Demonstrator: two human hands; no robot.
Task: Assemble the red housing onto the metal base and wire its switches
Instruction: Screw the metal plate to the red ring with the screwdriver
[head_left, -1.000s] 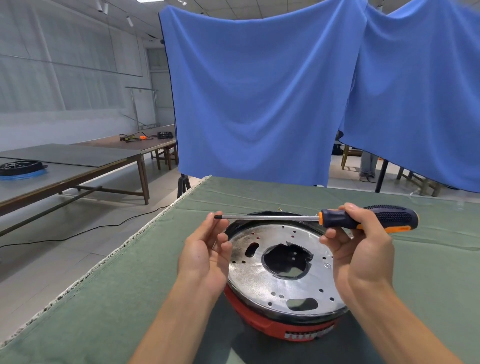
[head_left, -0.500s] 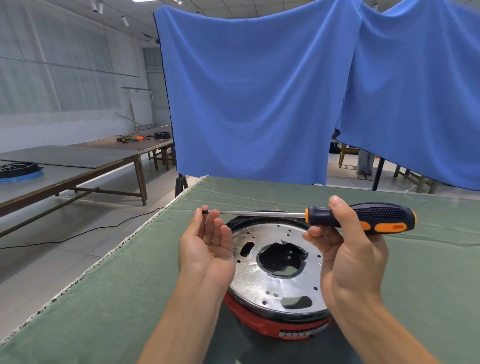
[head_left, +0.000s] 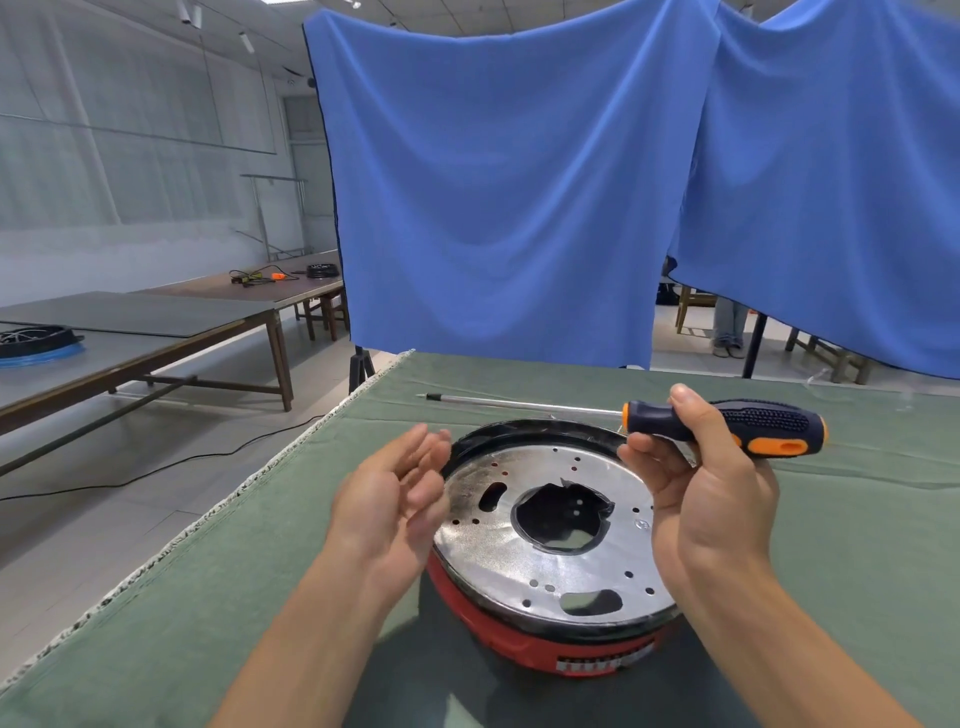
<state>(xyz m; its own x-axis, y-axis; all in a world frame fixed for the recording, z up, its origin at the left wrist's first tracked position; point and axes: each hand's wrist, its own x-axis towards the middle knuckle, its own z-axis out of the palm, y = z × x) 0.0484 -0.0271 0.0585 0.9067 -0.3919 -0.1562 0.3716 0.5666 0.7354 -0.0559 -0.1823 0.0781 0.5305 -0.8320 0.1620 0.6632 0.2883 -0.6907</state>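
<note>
A round metal base with a central hole and several small holes lies on top of the red housing on the green table cover. My right hand grips the navy and orange handle of a screwdriver, held level above the far side of the base, its long shaft pointing left. My left hand hovers at the base's left edge, palm turned inward, fingers relaxed and holding nothing, apart from the shaft.
The green cover ends in a frayed left edge. Blue curtains hang behind the table. Wooden tables stand to the left, with a cable on the floor. A person's legs show behind the curtain.
My left hand has let go of the screwdriver's tip and dropped lower, its palm now away from the shaft. The right hand keeps the handle raised.
</note>
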